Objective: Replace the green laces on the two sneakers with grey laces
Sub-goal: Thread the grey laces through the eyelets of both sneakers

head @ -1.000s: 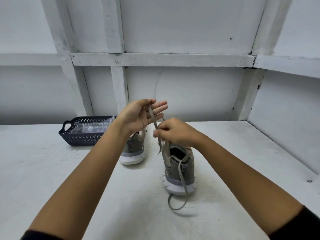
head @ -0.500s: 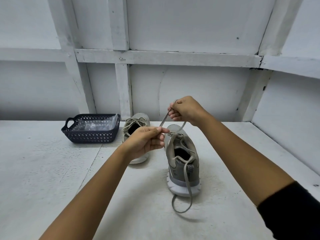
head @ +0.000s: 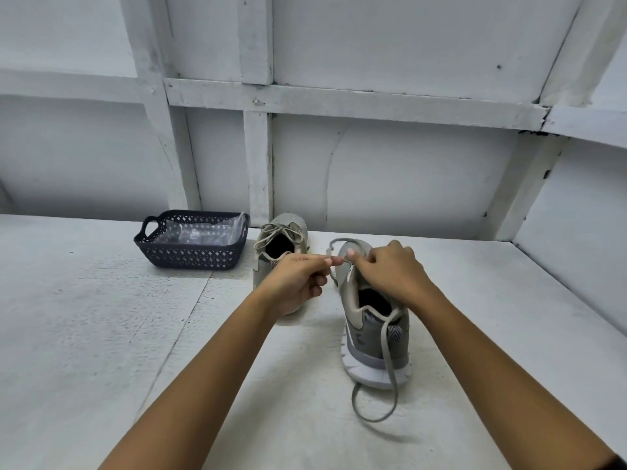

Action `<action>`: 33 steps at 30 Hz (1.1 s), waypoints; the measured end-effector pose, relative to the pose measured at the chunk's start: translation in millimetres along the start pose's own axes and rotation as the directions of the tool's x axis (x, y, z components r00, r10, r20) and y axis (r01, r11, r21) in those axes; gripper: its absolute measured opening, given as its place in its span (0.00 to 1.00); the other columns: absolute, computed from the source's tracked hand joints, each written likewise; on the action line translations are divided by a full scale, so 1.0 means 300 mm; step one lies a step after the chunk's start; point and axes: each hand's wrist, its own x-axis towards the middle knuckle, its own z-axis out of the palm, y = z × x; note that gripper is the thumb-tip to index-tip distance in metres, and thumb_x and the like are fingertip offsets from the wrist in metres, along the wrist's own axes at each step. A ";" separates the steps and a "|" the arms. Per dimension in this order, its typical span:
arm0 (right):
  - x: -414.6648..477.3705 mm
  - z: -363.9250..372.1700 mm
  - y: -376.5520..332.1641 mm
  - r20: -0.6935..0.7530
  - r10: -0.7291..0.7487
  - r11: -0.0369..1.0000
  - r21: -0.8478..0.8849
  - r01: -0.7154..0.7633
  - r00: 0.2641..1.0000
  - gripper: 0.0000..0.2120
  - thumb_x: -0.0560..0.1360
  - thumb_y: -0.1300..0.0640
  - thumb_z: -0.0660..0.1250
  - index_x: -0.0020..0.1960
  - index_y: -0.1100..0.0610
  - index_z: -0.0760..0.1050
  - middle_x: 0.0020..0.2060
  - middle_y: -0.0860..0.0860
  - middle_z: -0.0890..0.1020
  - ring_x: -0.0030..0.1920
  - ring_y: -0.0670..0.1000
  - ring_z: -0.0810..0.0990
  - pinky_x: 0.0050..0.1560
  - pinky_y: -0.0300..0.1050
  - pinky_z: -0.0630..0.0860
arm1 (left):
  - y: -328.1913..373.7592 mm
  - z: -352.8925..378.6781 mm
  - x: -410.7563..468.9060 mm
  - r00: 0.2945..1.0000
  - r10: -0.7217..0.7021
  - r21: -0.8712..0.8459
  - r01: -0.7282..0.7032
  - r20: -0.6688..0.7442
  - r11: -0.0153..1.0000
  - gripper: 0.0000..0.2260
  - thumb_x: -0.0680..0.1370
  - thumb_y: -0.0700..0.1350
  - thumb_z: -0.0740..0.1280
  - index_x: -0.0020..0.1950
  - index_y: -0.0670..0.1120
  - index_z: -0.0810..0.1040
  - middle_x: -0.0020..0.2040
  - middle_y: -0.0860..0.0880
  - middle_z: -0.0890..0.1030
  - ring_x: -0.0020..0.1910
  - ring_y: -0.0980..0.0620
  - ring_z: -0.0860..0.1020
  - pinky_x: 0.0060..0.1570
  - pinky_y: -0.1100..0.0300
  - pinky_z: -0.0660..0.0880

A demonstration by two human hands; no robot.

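Lace tip (head: 328,255) between left fingers (head: 336,260), just beside the near sneaker (head: 373,337)

white table (head: 101,334) | dark basket (head: 190,257) back-left | far sneaker (head: 291,222) | near sneaker (head: 369,337), lace (head: 373,420) trailing

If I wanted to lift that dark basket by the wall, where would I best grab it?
Probably by the loop handle on the left end of the basket, coming in from the left and slightly above. The handle stands out from the lattice wall, so fingers can hook through it. The right end sits close beside a sneaker, which leaves little room there.
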 end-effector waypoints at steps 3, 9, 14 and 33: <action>0.020 0.057 0.023 -0.024 0.047 0.974 0.223 -0.041 0.999 0.22 0.76 0.38 0.56 0.40 0.55 0.77 0.50 0.57 0.71 0.55 0.58 0.71 0.54 0.48 0.71 | -0.010 0.007 0.013 0.999 0.008 -0.011 -0.009 -0.040 1.000 0.09 0.79 0.35 0.60 0.45 0.40 0.79 0.30 0.51 0.76 0.26 0.59 0.72 0.26 0.69 0.66; 0.049 0.103 0.072 0.003 0.049 0.835 0.549 -0.043 0.999 0.21 0.77 0.55 0.62 0.25 0.53 0.75 0.48 0.60 0.77 0.44 0.54 0.76 0.47 0.46 0.70 | -0.031 0.020 0.044 0.993 0.046 0.037 -0.042 -0.109 0.998 0.10 0.80 0.38 0.61 0.44 0.44 0.80 0.33 0.51 0.75 0.29 0.60 0.74 0.30 0.69 0.71; 0.045 0.104 0.076 -0.038 -0.024 0.779 0.625 0.042 0.999 0.14 0.78 0.64 0.61 0.33 0.64 0.72 0.35 0.57 0.74 0.40 0.50 0.73 0.38 0.44 0.65 | -0.031 0.053 0.073 0.975 0.112 0.056 -0.103 -0.191 0.993 0.10 0.80 0.34 0.59 0.42 0.41 0.76 0.35 0.46 0.75 0.29 0.60 0.75 0.31 0.70 0.75; 0.044 0.114 0.083 -0.033 -0.031 0.735 0.676 0.045 0.999 0.13 0.78 0.62 0.61 0.41 0.69 0.78 0.34 0.56 0.74 0.37 0.49 0.70 0.40 0.43 0.65 | -0.062 0.115 0.137 0.922 0.300 0.397 -0.187 -0.244 0.899 0.08 0.77 0.32 0.63 0.42 0.42 0.79 0.31 0.50 0.78 0.30 0.62 0.76 0.49 0.54 0.77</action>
